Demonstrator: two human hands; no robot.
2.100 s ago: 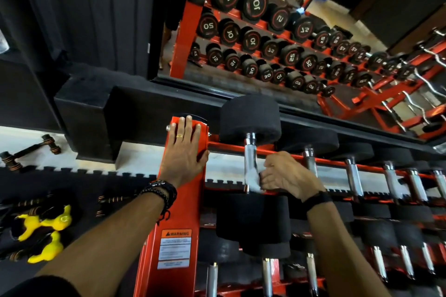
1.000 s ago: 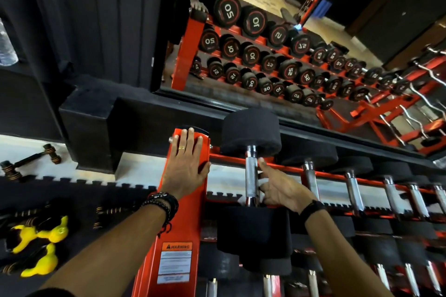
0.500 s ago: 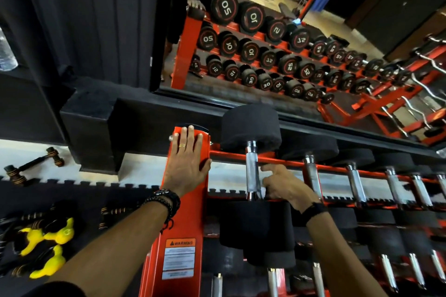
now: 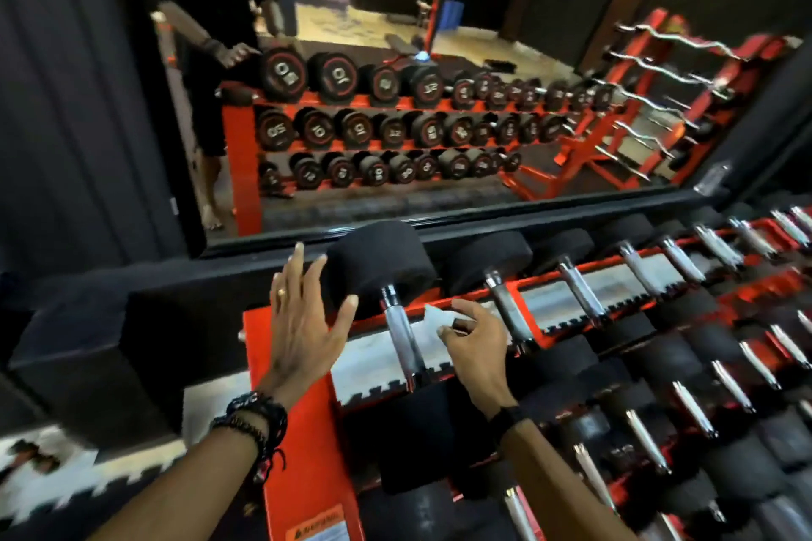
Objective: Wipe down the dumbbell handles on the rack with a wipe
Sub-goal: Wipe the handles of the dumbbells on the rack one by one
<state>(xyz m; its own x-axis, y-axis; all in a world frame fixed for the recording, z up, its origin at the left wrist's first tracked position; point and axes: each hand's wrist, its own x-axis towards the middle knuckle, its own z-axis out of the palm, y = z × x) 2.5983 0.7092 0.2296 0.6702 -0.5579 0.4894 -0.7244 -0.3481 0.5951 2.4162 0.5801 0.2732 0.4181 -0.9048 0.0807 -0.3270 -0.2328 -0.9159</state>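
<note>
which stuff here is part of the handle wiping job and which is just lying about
Part of the job:
- wipe, pinched in the right hand
- leftmost top-row dumbbell handle, just left of the wipe
- next handle along the orange rack
- left hand, open over the rack's end post

Just lying about:
- wall mirror
- curl bars seen in the mirror
</note>
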